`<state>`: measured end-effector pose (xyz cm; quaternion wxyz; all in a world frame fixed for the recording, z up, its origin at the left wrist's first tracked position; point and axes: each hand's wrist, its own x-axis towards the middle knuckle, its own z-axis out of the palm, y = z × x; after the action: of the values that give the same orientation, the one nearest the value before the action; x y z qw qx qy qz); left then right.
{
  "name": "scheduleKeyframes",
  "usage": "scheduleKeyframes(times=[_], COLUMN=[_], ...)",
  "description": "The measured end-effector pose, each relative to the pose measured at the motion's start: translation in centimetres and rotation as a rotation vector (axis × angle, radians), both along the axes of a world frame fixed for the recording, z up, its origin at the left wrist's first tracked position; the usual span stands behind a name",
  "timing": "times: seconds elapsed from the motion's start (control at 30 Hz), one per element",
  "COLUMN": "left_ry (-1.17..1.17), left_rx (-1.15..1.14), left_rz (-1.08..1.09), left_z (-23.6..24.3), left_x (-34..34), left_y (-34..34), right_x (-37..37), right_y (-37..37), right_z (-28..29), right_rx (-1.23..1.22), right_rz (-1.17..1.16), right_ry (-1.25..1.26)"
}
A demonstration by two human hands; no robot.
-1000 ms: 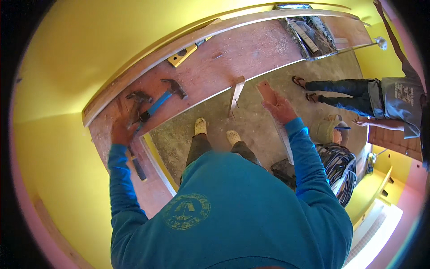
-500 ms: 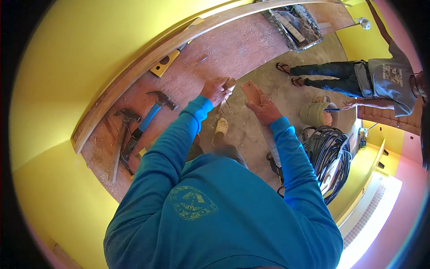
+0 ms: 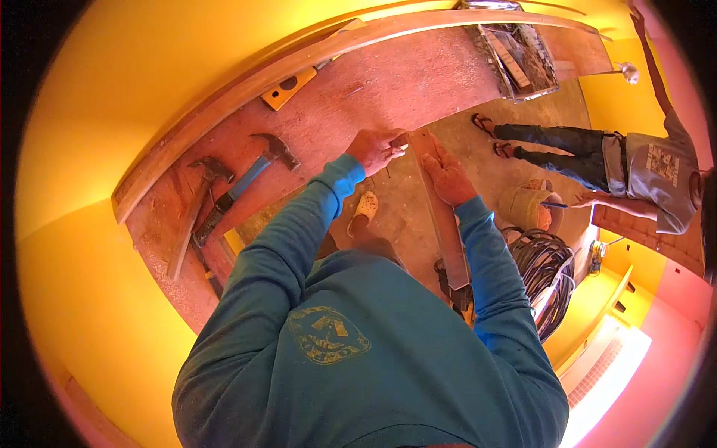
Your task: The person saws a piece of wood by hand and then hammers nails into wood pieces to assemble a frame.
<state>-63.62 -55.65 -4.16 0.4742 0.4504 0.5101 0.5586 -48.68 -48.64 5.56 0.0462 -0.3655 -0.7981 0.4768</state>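
My right hand (image 3: pixel 451 179) is wrapped round a long, flat wooden board (image 3: pixel 445 237), near its far end. The board slants down toward my right forearm. Just left of it, my left hand (image 3: pixel 376 152) is closed with its fingers pinched together. A small brown piece of wood (image 3: pixel 401 140) shows at its fingertips, close to the board's far end; the rest is hidden by the hand. To the left, a claw hammer with a blue and black handle (image 3: pixel 243 184) lies on the reddish work surface (image 3: pixel 328 112). Beside it lies a second hammer with a wooden handle (image 3: pixel 193 213).
A yellow level (image 3: pixel 290 88) lies by the long wooden edge strip (image 3: pixel 246 93). At the far right stand a tray of scraps (image 3: pixel 515 63) and another person (image 3: pixel 597 153). A bucket (image 3: pixel 520 207) and coiled black cable (image 3: pixel 541 272) sit on the floor at right.
Both hands have shifted slightly. The board in my right hand has turned so its broad face shows along its length. The other person's raised arm has moved a little.
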Motion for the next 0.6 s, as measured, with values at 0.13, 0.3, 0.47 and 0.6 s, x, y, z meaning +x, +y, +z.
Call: scheduleKeyframes(times=[0.13,0.3,0.47,0.6], left_ry=[0.13,0.45,-0.16,0.58], left_rx=[-0.104,0.137,0.057,0.019], left_rz=[-0.066,0.123,0.052,0.128], left_z=[0.3,1.7,-0.3,2.5], left_x=[-0.1,0.4,1.3,1.0], left_y=[-0.2,-0.6,0.4,-0.7], right_x=[-0.3,0.0,0.3,-0.4], right_y=[0.5,0.2,0.1,-1.3], right_z=[-0.7,-1.5,-0.9,1.0], right_rx=[-0.056,-0.257,-0.31,-0.261], right_rz=[0.116,0.029,-0.064,-0.097], right_ry=[-0.052,0.054,-0.051,-0.112])
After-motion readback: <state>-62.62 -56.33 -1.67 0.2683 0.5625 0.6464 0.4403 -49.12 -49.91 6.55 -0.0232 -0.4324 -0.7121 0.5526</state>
